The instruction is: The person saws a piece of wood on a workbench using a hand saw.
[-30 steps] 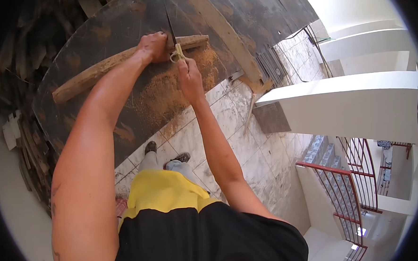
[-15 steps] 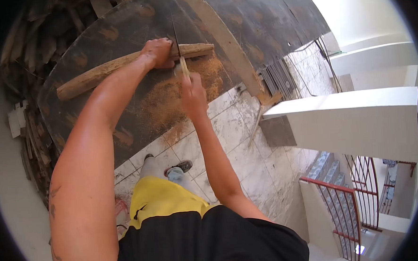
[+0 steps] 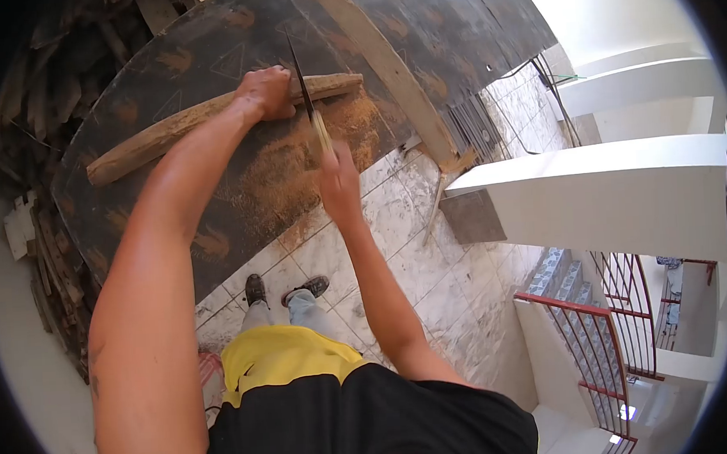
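Observation:
A long piece of wood (image 3: 162, 142) lies across the dark board (image 3: 216, 235). My left hand (image 3: 266, 93) is wrapped over the wood, right of its middle, pressing on it. Just to the right of those fingers, the thin blade of a handsaw (image 3: 300, 78) crosses the wood, its tip pointing away from me. The saw's light handle is in my right hand (image 3: 339, 179), whose fingers are closed round it and slightly blurred. Orange-brown sawdust (image 3: 295, 177) is spread on the board below the wood.
Scrap wood (image 3: 53, 103) is heaped at the left. A long plank (image 3: 397, 77) lies over the board to the right. Beyond it are stacked dark strips (image 3: 472, 131), a white ledge (image 3: 590, 162) and stairs with a red railing (image 3: 565, 305). My shoes stand on the tiled floor (image 3: 396, 217).
My right hand has drawn the saw back towards me, so less blade reaches beyond the wood. The view has shifted slightly, and both shoes now show more fully.

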The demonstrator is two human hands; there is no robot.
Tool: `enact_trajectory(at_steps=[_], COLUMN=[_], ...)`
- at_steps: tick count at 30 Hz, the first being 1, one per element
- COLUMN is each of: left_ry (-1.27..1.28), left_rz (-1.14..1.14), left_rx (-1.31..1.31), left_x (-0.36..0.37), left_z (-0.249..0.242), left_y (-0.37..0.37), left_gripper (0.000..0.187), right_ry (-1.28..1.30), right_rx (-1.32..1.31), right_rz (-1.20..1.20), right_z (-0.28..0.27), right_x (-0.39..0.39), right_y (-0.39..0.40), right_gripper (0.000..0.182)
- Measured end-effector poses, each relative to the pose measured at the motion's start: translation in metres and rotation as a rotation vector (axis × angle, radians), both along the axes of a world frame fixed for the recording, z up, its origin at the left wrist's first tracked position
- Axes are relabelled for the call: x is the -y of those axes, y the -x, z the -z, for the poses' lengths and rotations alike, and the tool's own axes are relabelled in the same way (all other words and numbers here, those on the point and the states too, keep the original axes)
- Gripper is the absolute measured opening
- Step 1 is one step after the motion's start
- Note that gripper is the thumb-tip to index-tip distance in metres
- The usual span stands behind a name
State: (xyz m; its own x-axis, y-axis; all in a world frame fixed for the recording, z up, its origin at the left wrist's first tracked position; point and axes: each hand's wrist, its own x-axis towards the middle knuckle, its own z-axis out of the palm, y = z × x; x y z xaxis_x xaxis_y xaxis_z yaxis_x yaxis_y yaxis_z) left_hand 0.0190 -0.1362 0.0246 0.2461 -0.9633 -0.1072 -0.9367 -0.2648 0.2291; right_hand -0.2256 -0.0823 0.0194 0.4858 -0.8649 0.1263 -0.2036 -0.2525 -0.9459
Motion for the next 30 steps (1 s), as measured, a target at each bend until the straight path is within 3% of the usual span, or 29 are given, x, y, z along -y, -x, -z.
enact_trajectory(at_steps=[1,3,6,8,10,15,18,20,22,25,27,29,30], left_ry=[-0.003,-0.013,0.028,0.047,0.056,-0.012,0.034,0.047,0.083,0.039,0.015,-0.016,0.008], left_rz=[0.006,-0.009,0.023,0.012,0.018,0.011,0.027,0.045,0.04,0.035,0.032,0.008,0.018], left_rx=[0.006,0.01,0.013,0.001,0.004,0.002,-0.003,-0.002,-0.015,0.023,0.008,0.001,0.011], left_x=[0.002,0.002,-0.003,0.001,-0.001,0.002,0.0,0.002,-0.001,-0.001,-0.001,0.002,0.003], left_z=[0.0,-0.001,0.004,0.008,0.01,0.0,0.001,0.012,0.007,0.004,-0.001,-0.003,-0.002], left_y=[0.0,-0.001,0.006,-0.001,0.0,0.003,0.001,-0.005,-0.001,-0.003,0.002,-0.004,-0.006], left_gripper=[0.053,0.053,0.052,0.052,0.052,0.052,0.052,0.052,0.052,0.052,0.052,0.051,0.051], right_ry=[0.194,-0.197,-0.074,0.151,-0.062,0.035,-0.105,0.114,-0.04,-0.006,0.127,-0.226,-0.23], right_rx=[0.03,-0.234,-0.15,-0.053,-0.081,-0.185,-0.26,-0.083,-0.198,-0.105,-0.056,-0.286,-0.285], right_rz=[0.03,0.09,0.081,0.094,0.055,0.103,0.108,0.035,0.047,0.062,0.081,0.152,0.142], right_z=[0.008,-0.017,-0.008,0.023,0.0,-0.002,-0.017,0.013,-0.018,-0.019,0.002,-0.014,-0.007], right_x=[-0.024,-0.074,-0.046,0.014,0.034,-0.061,-0.064,-0.005,0.036,0.014,-0.033,-0.076,-0.067], right_y=[0.026,0.081,0.05,-0.02,-0.053,0.057,0.064,0.001,-0.056,-0.041,0.018,0.067,0.056], right_gripper=[0.038,0.036,0.034,0.032,0.034,0.038,0.037,0.035,0.039,0.038,0.037,0.037,0.037])
